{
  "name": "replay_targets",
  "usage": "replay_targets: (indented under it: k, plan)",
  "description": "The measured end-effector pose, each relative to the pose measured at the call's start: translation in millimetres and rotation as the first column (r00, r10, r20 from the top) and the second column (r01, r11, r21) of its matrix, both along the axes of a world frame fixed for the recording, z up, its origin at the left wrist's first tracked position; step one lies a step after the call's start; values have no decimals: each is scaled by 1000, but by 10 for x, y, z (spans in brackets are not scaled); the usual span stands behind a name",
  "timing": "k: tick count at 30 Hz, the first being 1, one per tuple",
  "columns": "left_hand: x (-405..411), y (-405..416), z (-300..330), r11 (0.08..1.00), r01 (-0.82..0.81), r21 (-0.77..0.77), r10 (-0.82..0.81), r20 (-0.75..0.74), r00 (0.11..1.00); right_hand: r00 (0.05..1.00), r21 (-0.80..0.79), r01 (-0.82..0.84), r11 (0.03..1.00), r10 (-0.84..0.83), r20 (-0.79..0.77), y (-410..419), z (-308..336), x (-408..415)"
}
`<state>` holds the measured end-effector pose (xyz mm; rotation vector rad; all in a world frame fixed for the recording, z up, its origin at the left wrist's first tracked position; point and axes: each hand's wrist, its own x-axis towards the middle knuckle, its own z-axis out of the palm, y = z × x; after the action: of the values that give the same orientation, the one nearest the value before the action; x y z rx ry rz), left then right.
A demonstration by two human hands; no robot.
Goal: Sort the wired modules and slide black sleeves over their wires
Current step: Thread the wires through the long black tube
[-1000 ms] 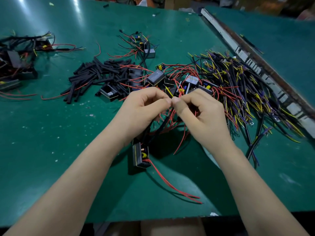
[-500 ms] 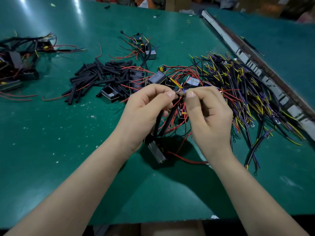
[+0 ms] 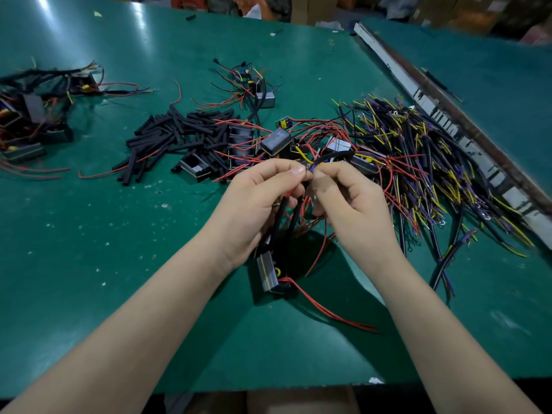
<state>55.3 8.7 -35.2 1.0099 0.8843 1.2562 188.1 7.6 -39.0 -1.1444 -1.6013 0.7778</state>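
Observation:
My left hand (image 3: 260, 201) and my right hand (image 3: 346, 201) meet fingertip to fingertip above the table's middle. Both pinch the ends of thin wires there. A black sleeve (image 3: 334, 157) curves away from my right fingertips. Two sleeved black wires (image 3: 286, 216) run down from my left hand to a small dark module (image 3: 268, 274), which hangs tilted just over the green table (image 3: 89, 264). Its red wires (image 3: 328, 312) trail to the right. A pile of loose black sleeves (image 3: 179, 135) lies beyond my left hand.
Several more modules with red wires (image 3: 274, 141) lie behind my hands. A large heap of black, yellow and purple wires (image 3: 424, 168) fills the right side. Finished bundles (image 3: 33, 115) sit far left. A metal rail (image 3: 448, 115) runs diagonally along the right.
Both hands have risen and moved slightly away from me, lifting the module off the table. The module swung and turned beneath my left hand, and a black sleeve now curves from my right fingertips.

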Motion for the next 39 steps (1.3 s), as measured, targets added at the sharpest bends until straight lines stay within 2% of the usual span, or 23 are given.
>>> replay_targets:
  k: [3,6,8,11,13,16,20,25,29,34,39]
  plan:
    - [6,-11,-17,999,-41,34,42,-15,999,1000,-62,-17,998,16,-17,0,-11,5]
    - [-8,5,-23,997,-74,-19,74,10,997,999,-114,-32,993,28,-41,-6,-11,-6]
    - [-26,23,-24,998,-44,-54,45,20,999,988,-234,-56,971,21,-150,8,12,-16]
    - [-46,33,-22,998,7,-56,-8,-7,1000,929,-462,-153,874,-33,-368,57,67,-3]
    - [-43,26,-23,999,36,-41,-38,-58,998,877,-513,-219,830,-63,-476,84,86,24]
    - [-44,14,-19,997,72,-24,-74,-88,993,831,-542,-273,795,-89,-550,102,79,49]
    - [-50,-5,1,991,136,-1,-136,-60,989,774,-521,-358,775,-66,-630,109,83,49]
    - [-74,5,-19,979,204,24,-203,-58,978,738,-449,-373,812,-33,-674,105,75,24]
    - [-78,6,-33,979,144,147,-125,-132,983,721,-356,-318,879,-19,-693,113,77,12]
    - [-60,-2,-26,973,58,222,-4,-236,972,726,-347,-288,892,-33,-687,118,75,6]
    - [-75,11,-15,975,32,221,13,-198,980,782,-305,-244,921,1,-623,102,51,18]
